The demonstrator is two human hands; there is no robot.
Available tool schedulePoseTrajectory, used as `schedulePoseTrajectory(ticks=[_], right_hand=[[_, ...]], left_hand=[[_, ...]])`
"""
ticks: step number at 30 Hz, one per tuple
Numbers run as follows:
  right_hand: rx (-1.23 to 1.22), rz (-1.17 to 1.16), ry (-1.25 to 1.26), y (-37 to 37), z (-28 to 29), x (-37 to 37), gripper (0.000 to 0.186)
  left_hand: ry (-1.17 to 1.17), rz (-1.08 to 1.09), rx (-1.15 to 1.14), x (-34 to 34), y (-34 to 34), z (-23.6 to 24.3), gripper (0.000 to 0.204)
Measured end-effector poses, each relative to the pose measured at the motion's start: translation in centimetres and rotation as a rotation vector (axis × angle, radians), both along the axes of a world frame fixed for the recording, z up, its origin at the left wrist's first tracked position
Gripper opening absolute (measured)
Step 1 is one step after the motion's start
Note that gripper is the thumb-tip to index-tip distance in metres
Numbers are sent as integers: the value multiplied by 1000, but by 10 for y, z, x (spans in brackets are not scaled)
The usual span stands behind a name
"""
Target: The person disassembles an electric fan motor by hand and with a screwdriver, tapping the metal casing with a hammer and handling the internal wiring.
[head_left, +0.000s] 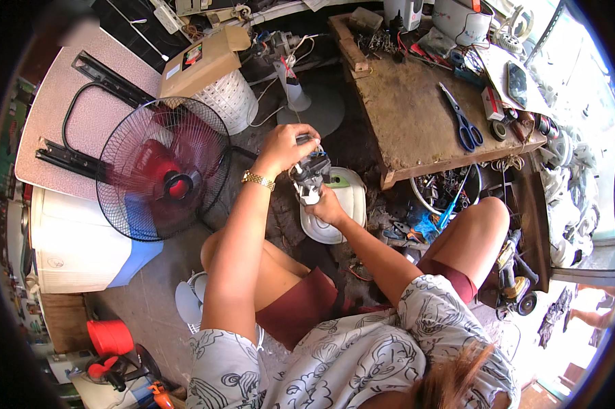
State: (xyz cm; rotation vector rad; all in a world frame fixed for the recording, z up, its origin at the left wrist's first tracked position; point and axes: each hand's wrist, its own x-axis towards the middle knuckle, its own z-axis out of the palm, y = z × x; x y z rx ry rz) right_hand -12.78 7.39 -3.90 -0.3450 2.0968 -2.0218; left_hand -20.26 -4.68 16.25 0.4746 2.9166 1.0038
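A small grey and black electric motor, apparently from a fan, is held up between my two hands above the floor. My left hand is closed over its top, the fingers curled around a dark part near some thin wires. Lower down, my right hand grips the motor from the right side. The exact hold of the fingertips is partly hidden. Just beneath is a white plastic piece with a green patch. To the left stands a fan with red blades in a black wire cage.
A wooden bench at the right bears blue-handled scissors, a phone and loose parts. Below it sits a round tub of hardware. A white fan stand and a cardboard box on a white basket are farther off.
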Motion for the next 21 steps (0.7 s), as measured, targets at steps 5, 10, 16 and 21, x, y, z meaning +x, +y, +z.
schedulePoseTrajectory(ticks=[5, 10, 16, 21], right_hand=[[156, 109, -104, 21, 40, -8, 60], [75, 224, -51, 41, 45, -4, 68], [-467, 55, -176, 46, 78, -16, 70], [-527, 220, -6, 24, 113, -36, 75]], left_hand=[[-54, 38, -17, -21, 0, 4, 26], [-72, 96, 174, -15, -19, -6, 23], [-91, 136, 347, -3, -64, -26, 22], [-140, 187, 416, 11, -64, -32, 22]])
